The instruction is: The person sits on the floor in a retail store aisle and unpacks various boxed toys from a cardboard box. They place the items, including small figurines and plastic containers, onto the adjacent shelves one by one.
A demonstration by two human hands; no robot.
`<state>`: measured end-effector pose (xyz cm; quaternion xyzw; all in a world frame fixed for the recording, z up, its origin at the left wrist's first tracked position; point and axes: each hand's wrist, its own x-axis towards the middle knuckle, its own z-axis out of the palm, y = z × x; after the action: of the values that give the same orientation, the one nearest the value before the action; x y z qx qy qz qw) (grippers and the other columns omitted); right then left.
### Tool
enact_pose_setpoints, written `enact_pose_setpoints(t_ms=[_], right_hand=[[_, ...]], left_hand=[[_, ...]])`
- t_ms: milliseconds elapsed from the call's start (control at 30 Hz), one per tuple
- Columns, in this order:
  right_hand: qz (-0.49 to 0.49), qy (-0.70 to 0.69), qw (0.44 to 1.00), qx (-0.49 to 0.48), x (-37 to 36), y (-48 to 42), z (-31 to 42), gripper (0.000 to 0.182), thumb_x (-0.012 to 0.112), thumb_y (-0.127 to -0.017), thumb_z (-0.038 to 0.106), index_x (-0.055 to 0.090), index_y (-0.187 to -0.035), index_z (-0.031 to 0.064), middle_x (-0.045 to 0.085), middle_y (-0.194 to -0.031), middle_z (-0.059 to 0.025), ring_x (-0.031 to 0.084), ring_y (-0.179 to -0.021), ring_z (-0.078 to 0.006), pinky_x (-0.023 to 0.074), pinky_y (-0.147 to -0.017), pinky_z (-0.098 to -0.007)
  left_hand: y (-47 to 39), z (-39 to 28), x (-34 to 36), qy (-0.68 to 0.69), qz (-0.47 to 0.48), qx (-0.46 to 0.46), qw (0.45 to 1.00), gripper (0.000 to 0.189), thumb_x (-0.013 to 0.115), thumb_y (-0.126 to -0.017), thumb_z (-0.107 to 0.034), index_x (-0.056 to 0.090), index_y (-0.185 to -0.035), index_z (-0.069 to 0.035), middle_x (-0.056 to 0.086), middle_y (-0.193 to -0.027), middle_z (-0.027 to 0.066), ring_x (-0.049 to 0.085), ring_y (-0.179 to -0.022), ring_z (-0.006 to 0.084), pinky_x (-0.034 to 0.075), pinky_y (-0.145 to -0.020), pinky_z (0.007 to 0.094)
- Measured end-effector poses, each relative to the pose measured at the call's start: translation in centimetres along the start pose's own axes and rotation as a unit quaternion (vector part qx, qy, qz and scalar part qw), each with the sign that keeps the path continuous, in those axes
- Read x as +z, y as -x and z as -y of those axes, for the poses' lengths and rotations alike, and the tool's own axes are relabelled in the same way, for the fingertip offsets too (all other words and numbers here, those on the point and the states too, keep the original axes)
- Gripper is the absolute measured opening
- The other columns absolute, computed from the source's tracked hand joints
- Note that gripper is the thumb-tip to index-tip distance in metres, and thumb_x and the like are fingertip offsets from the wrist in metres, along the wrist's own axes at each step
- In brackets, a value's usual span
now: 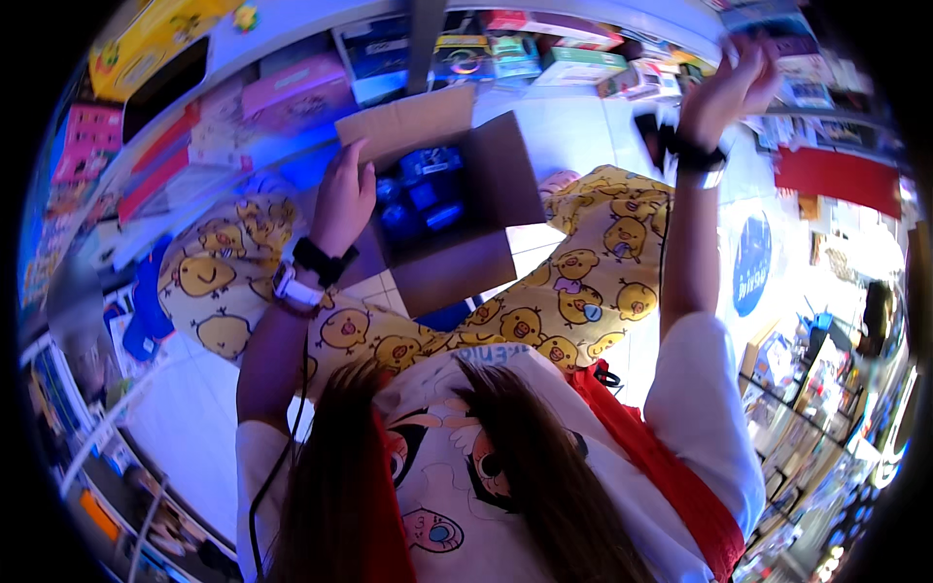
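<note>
An open cardboard box [452,284] with its flaps spread stands on the tiled floor between my knees. Several dark, blue-lit packages [426,189] lie inside it; what they are cannot be made out. My left hand [346,193] rests at the box's left edge, its fingertips by the upper left flap. Whether it grips the cardboard is unclear. Out to the upper right, my right hand [736,80] is raised near the shelf goods, blurred, with fingers partly hidden; what it touches, if anything, cannot be told.
Beyond the box runs a low shelf with a pink box [299,91], a green-and-white box [581,67] and other packages. A dark upright post [424,47] stands ahead. Racks of goods line the right side, and a red panel [838,181] hangs there.
</note>
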<state>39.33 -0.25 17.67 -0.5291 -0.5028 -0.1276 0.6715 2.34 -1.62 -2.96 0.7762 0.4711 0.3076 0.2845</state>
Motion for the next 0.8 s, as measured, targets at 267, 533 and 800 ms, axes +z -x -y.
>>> enact_pose_setpoints(t_ms=[267, 533, 800], right_hand=[[0.733, 0.06, 0.668, 0.114, -2.5, 24.7, -0.2, 0.03, 0.055, -0.088, 0.01, 0.06, -0.115, -0.0005, 0.068, -0.094, -0.0203, 0.067, -0.085, -0.0368, 0.0539, -0.08, -0.044], [0.649, 0.302, 0.698, 0.009, 9.1, 36.2, -3.3, 0.05, 0.058, -0.085, 0.011, 0.043, -0.132, 0.0014, 0.054, -0.12, -0.0207, 0.059, -0.107, -0.0378, 0.0545, -0.083, -0.0449], [0.642, 0.34, 0.683, 0.07, 11.1, 41.4, -8.6, 0.035, 0.053, -0.09, 0.014, 0.046, -0.123, 0.0034, 0.048, -0.135, -0.0193, 0.057, -0.116, -0.0343, 0.0557, -0.083, -0.0479]], left_hand=[[1.3, 2.8, -2.6, 0.095, 0.022, -0.135, 0.986, 0.033, 0.051, -0.092, 0.003, 0.056, -0.124, -0.002, 0.066, -0.11, 0.0232, 0.064, -0.106, 0.0348, 0.052, -0.085, 0.0394], [1.1, 2.5, -2.4, 0.053, 0.008, -0.041, 0.998, 0.038, 0.05, -0.093, 0.005, 0.054, -0.129, -0.004, 0.065, -0.115, 0.0224, 0.064, -0.112, 0.0315, 0.053, -0.086, 0.0346], [0.6, 0.2, -2.6, 0.069, 0.021, -0.048, 0.996, 0.032, 0.059, -0.089, -0.007, 0.059, -0.12, -0.002, 0.065, -0.111, 0.0234, 0.063, -0.102, 0.0388, 0.051, -0.087, 0.0418]])
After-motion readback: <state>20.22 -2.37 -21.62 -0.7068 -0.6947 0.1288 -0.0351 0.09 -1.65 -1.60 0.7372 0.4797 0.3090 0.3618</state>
